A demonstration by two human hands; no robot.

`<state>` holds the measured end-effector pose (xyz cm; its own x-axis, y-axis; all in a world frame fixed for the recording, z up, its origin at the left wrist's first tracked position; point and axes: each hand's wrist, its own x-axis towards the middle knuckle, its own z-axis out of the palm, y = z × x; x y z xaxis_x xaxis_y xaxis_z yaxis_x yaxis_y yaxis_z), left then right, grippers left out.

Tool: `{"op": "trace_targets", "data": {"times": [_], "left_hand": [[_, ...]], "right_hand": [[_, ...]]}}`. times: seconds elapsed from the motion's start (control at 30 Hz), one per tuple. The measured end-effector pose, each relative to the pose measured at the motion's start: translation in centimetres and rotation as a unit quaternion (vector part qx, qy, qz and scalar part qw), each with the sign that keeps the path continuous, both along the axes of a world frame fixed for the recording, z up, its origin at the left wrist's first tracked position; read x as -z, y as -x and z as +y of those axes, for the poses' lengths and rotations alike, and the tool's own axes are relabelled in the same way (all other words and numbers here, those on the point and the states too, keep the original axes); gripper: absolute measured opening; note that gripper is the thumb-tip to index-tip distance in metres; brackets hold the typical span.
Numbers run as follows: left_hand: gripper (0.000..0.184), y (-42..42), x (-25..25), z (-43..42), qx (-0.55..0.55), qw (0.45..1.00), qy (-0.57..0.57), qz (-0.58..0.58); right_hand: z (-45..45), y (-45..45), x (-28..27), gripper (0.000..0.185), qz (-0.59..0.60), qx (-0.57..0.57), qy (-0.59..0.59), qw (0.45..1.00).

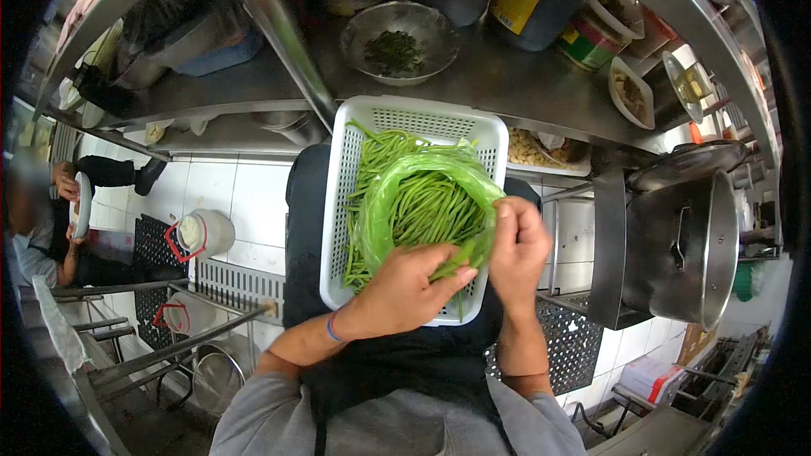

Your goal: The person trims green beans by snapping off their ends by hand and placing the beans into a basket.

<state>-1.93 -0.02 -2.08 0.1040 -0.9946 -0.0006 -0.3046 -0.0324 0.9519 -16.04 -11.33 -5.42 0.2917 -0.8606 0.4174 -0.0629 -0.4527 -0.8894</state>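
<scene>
A white perforated basket (338, 203) rests on my lap, with long green beans (372, 160) lying in it. Inside it stands a green plastic bag (380, 194), its mouth open and full of cut green beans (435, 207). My left hand (405, 287), with a blue and red band at the wrist, is closed on a few green beans at the bag's lower right edge. Close beside it, my right hand (519, 241) is pinched at the bag's right rim; what lies between its fingertips is too small to make out.
A steel shelf (507, 76) ahead holds a bowl of chopped greens (397, 51) and jars. At right stands a large steel pot (684, 245). Left are white buckets (207, 234) and a seated person (51, 236) holding a white dish. Metal racks flank my lower left.
</scene>
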Motion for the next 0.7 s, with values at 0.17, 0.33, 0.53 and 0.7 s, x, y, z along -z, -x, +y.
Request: {"op": "trace_targets", "data": {"times": [0.17, 0.33, 0.53, 0.7], "left_hand": [[0.018, -3.1, 0.2, 0.5, -0.148, 0.896, -0.015, 0.419], [0.020, -4.0, 0.0, 0.8, -0.165, 0.873, 0.021, 0.459], [0.019, -3.8, 0.0, 0.9, -0.193, 0.883, 0.028, 0.426], [0.019, -3.9, 0.2, 0.9, -0.196, 0.886, 0.037, 0.419]], "right_hand": [[0.0, 0.9, 0.1, 0.018, -0.356, -0.257, -0.456, 0.774], [1.9, 0.2, 1.0, 0.020, -0.303, -0.303, -0.518, 0.740], [3.0, 0.4, 1.3, 0.025, -0.108, -0.319, -0.493, 0.803], [3.7, 0.1, 0.0, 0.022, -0.003, -0.327, -0.409, 0.852]]}}
